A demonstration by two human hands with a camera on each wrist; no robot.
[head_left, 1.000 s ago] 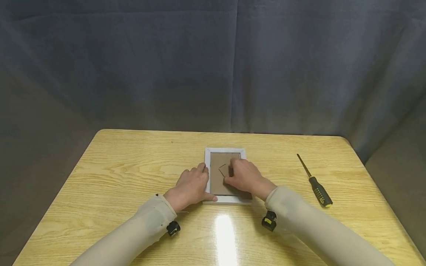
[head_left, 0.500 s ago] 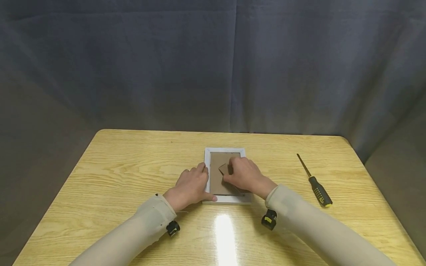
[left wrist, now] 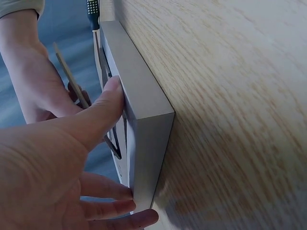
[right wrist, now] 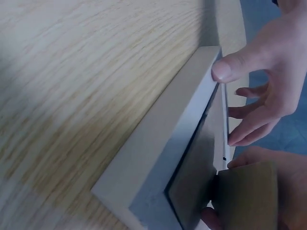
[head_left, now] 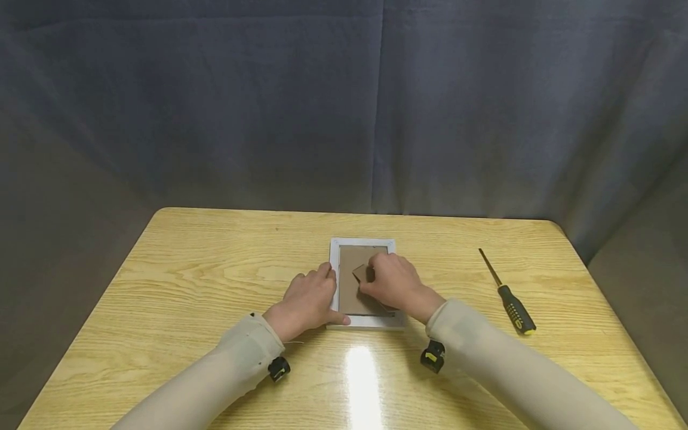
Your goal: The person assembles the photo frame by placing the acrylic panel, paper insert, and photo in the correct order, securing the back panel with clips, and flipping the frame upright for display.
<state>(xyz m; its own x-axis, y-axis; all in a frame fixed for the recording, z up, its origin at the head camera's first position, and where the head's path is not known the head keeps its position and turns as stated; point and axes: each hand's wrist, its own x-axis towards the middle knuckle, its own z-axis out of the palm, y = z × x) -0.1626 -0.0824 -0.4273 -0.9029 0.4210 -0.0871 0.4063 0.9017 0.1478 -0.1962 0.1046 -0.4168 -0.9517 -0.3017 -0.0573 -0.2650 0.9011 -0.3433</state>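
A white picture frame [head_left: 371, 322] lies face down, its brown backing board [head_left: 352, 298] upward. My left hand [head_left: 309, 298] rests on it: the thumb presses the near rail, and the fairly straight fingers touch the left side, as the left wrist view shows. My right hand [head_left: 398, 280] pinches the brown stand flap [head_left: 361, 273] between thumb and fingers. In the right wrist view that flap [right wrist: 247, 196] tilts up from the board. The right hand hides much of the flap and the frame's right rail in the head view.
A screwdriver [head_left: 515, 307] with a black and yellow handle lies on the wooden table [head_left: 215, 257], right of the frame, its tip pointing away. Grey-blue curtains [head_left: 269, 119] hang behind the table.
The flap's visible corner has shifted slightly and shows more of its brown face beside the right fingers, with its near end now seen below the hand. The left hand and frame stay put.
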